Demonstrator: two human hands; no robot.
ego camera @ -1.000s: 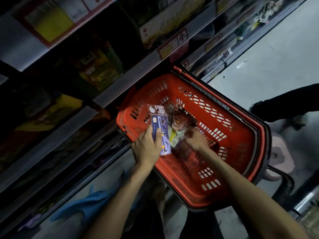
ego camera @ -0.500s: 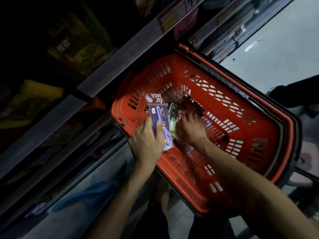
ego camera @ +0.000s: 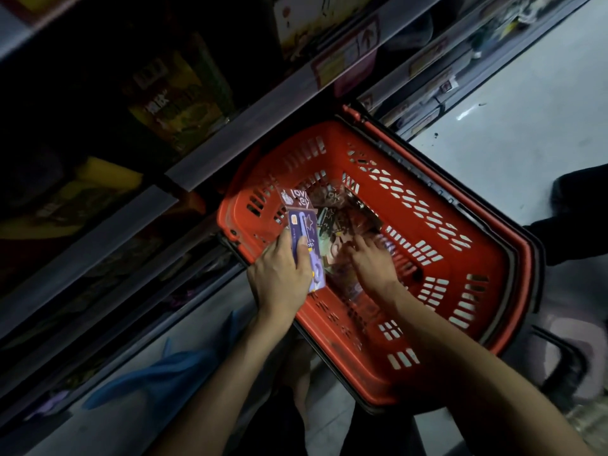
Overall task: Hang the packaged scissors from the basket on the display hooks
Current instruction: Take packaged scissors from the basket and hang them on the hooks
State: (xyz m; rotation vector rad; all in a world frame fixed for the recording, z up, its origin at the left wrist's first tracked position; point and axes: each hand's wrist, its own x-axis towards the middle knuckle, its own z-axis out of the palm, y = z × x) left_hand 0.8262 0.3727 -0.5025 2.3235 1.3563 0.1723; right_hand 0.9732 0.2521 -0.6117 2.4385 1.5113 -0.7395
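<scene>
Little change since earlier. Left hand (ego camera: 279,278) still grips the purple scissors pack (ego camera: 304,236) over the red basket's (ego camera: 477,258) left corner. Right hand (ego camera: 373,263) stays inside on the loose packs (ego camera: 342,213), fingers (ego camera: 357,243) spread, gripping nothing.

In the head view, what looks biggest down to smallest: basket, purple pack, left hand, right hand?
1. basket
2. left hand and right hand: much alike, unranked
3. purple pack, partly hidden by the left hand's grip, so unsure
</scene>
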